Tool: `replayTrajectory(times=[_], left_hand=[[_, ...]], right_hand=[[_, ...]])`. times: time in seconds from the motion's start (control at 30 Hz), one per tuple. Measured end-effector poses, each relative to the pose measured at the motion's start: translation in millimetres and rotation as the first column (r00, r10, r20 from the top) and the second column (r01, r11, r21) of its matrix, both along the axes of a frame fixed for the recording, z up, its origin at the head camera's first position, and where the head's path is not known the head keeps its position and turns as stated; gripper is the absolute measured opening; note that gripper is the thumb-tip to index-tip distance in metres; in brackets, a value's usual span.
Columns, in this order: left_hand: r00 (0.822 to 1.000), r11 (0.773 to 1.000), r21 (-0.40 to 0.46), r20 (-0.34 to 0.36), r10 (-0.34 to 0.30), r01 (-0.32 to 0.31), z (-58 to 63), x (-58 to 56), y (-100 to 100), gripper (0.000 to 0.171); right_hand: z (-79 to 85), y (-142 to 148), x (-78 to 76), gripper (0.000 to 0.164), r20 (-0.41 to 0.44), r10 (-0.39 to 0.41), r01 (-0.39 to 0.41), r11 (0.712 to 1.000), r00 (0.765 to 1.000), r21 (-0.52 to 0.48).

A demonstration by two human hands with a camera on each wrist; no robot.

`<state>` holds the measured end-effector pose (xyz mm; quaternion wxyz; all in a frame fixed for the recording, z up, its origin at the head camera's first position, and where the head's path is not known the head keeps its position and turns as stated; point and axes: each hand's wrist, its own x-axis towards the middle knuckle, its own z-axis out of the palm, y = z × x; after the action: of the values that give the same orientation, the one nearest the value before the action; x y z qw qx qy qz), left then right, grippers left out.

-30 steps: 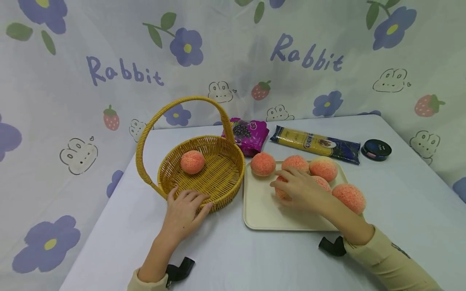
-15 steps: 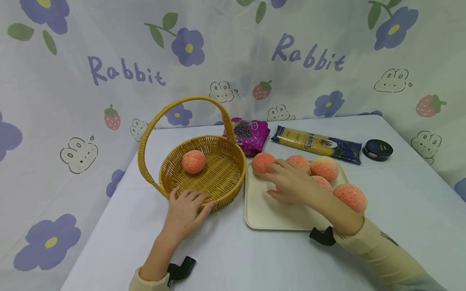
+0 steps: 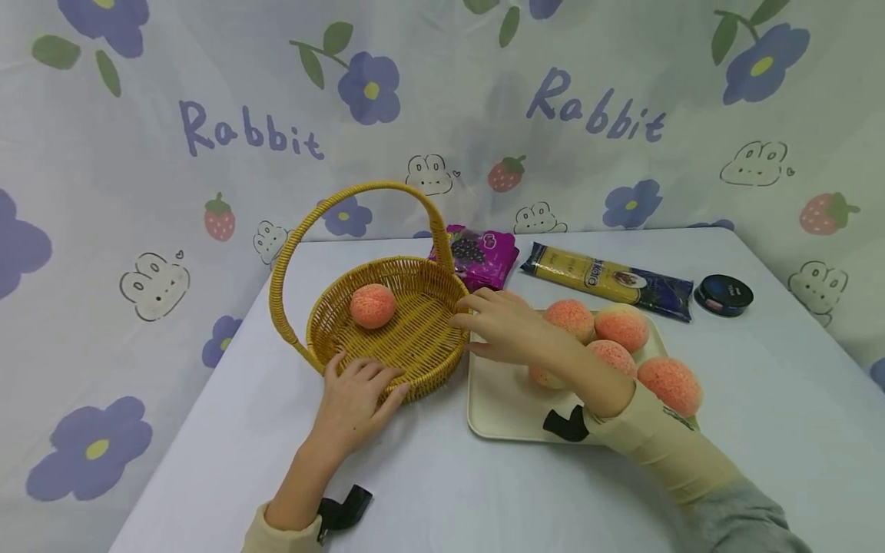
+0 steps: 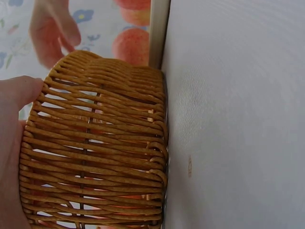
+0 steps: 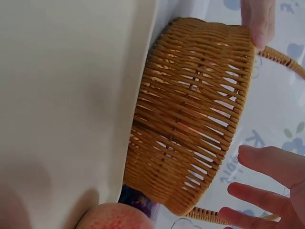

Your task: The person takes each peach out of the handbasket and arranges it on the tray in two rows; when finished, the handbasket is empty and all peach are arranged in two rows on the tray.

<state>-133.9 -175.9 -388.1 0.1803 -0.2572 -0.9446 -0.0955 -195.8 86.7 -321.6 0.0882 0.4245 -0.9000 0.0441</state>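
Note:
A yellow wicker basket (image 3: 422, 326) with a tall arched handle stands left of the middle, with one pink peach (image 3: 373, 306) inside. My left hand (image 3: 356, 403) holds the basket's near rim, fingers over the edge. Over the basket's right rim and the left part of a cream tray (image 3: 498, 411) hovers my right hand (image 3: 505, 326). In the right wrist view, the right hand (image 5: 271, 191) has its fingers spread, with nothing between them. Several peaches lie on the tray, one of them (image 3: 569, 319) at its back; my right hand and forearm partly hide others.
Behind the basket lies a purple packet (image 3: 484, 257) with a dark-fruit picture. A yellow and blue long packet (image 3: 608, 280) and a round dark tin (image 3: 723, 296) lie behind the tray. A printed cloth (image 3: 442, 100) hangs behind the white table (image 3: 429, 476).
My right hand has come away from a peach on the tray, which stays there, and moved left to the basket's right rim. My left hand keeps its place on the near rim.

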Motion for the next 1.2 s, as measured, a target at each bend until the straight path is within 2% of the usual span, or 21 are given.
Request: replayTrajectory(times=[0.3, 0.47, 0.67, 0.87, 0.97, 1.2], left_hand=[[1.0, 1.0, -0.013, 0.001, 0.004, -0.004, -1.2, -1.7, -1.2, 0.036], [1.0, 1.0, -0.011, -0.009, -0.003, 0.003, -1.2, -2.1, -0.6, 0.036], [1.0, 1.0, -0.014, -0.022, -0.007, 0.007, -1.4, -1.9, -0.2, 0.036], [0.999, 1.0, -0.005, -0.043, -0.023, 0.023, -1.8, -0.7, -0.2, 0.035], [0.998, 1.0, 0.0, -0.05, -0.025, 0.025, -2.1, -0.3, -0.5, 0.035], [0.998, 1.0, -0.001, -0.054, -0.024, 0.024, -2.4, 0.4, -0.9, 0.035]], right_hand=[[-0.9, -29.4, -22.4, 0.038, 0.077, 0.032, -0.029, 0.999, 0.997, -0.034], [-5.5, -46.0, -37.2, 0.04, 0.1, 0.028, -0.027, 1.0, 0.995, -0.013], [-13.7, -65.2, -54.3, 0.043, 0.106, 0.035, -0.031, 0.999, 0.994, -0.031], [-21.2, -83.2, -64.2, 0.045, 0.094, 0.069, -0.064, 0.997, 0.993, -0.049], [-24.6, -93.0, -67.9, 0.045, 0.082, 0.071, -0.067, 0.997, 0.994, -0.042], [-32.8, -114.0, -76.2, 0.053, 0.084, 0.035, -0.039, 0.998, 0.996, 0.049]])
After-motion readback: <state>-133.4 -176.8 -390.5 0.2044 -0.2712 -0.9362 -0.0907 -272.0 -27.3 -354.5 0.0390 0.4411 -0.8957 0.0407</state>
